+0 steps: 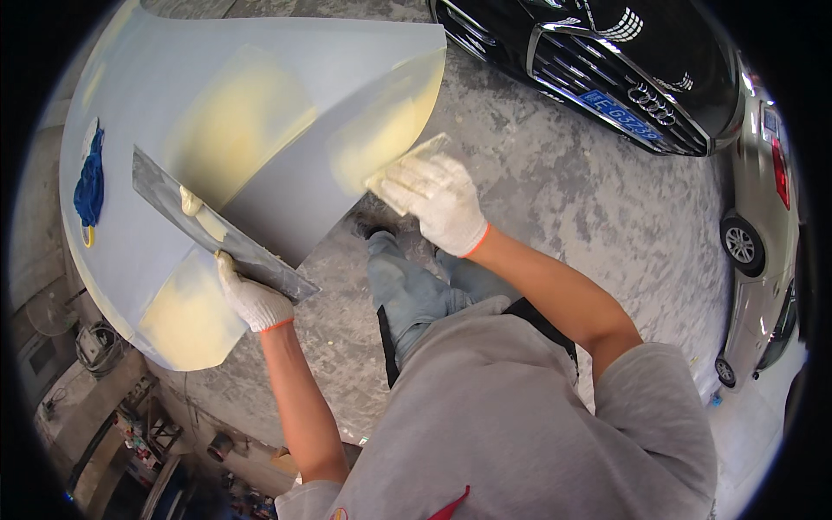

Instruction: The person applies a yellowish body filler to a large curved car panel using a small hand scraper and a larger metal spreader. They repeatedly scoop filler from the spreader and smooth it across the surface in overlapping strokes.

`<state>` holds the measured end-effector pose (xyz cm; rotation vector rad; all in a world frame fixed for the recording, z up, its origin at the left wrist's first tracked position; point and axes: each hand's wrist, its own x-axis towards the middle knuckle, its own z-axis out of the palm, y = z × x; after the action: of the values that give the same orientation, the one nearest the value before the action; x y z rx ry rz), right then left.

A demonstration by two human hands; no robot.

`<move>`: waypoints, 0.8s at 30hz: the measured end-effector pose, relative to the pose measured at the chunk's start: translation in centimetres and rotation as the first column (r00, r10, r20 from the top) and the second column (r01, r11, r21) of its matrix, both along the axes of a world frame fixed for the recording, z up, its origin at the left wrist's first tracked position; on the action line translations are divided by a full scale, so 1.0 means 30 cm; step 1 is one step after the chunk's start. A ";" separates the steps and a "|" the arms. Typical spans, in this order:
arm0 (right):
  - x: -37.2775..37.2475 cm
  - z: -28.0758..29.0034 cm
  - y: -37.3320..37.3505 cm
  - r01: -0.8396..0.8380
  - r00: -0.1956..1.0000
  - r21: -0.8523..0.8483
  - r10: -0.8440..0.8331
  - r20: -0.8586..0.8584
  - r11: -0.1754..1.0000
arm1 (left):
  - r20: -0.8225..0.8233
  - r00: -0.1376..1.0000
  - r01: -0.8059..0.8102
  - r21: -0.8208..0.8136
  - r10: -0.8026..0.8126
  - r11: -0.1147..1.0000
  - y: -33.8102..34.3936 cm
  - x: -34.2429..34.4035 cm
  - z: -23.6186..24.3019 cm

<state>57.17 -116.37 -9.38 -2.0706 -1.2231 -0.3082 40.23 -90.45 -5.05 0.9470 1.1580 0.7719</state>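
Observation:
A large grey car panel [156, 87] with pale yellow patches fills the upper left. My left hand [256, 295], in a white knit glove with orange cuff, grips a flat grey board [260, 264] tilted over the panel. A blob of cream putty [191, 201] sits on that board. My right hand [446, 204], gloved the same way, is closed on a flat cream spreader [433, 146] at the panel's right edge, over a yellowish patch.
A blue cloth [89, 182] lies on the panel's left side. A black car [572, 61] stands at upper right, a silver car [754, 251] along the right. Coiled hoses [100, 347] and clutter are at lower left. My legs stand on mottled concrete [563, 199].

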 end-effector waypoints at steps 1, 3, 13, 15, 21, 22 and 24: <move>0.027 0.011 0.001 0.046 0.998 0.005 -0.046 0.052 0.999 | -0.009 1.000 0.016 0.004 -0.016 1.000 -0.004 -0.002 0.005; 0.117 0.017 0.020 0.131 0.976 0.044 -0.137 0.170 0.990 | -0.025 1.000 0.005 -0.022 -0.006 1.000 -0.009 -0.001 0.012; 0.268 -0.037 0.076 0.093 0.965 0.041 -0.100 0.242 0.995 | -0.050 0.998 0.046 0.032 -0.044 0.998 0.000 -0.015 0.006; 0.229 -0.050 0.054 0.081 0.975 0.024 -0.084 0.204 0.996 | -0.065 0.997 0.042 0.007 -0.041 0.999 -0.003 -0.015 0.011; 0.075 -0.066 -0.017 0.023 0.997 0.007 -0.023 0.076 1.000 | -0.086 0.996 0.012 0.006 -0.011 1.000 -0.006 -0.008 0.020; 0.058 -0.059 -0.029 0.011 0.999 -0.010 -0.011 0.052 1.000 | -0.085 0.996 0.005 0.000 -0.005 1.000 -0.005 -0.008 0.019; 0.056 -0.041 -0.042 -0.016 1.000 -0.009 0.016 0.014 1.000 | -0.077 0.996 0.036 0.008 -0.036 0.999 -0.002 -0.009 0.018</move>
<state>58.84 -117.63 -10.60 -2.0679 -1.2507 -0.3107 39.97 -90.52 -4.52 1.0101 1.2015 0.7181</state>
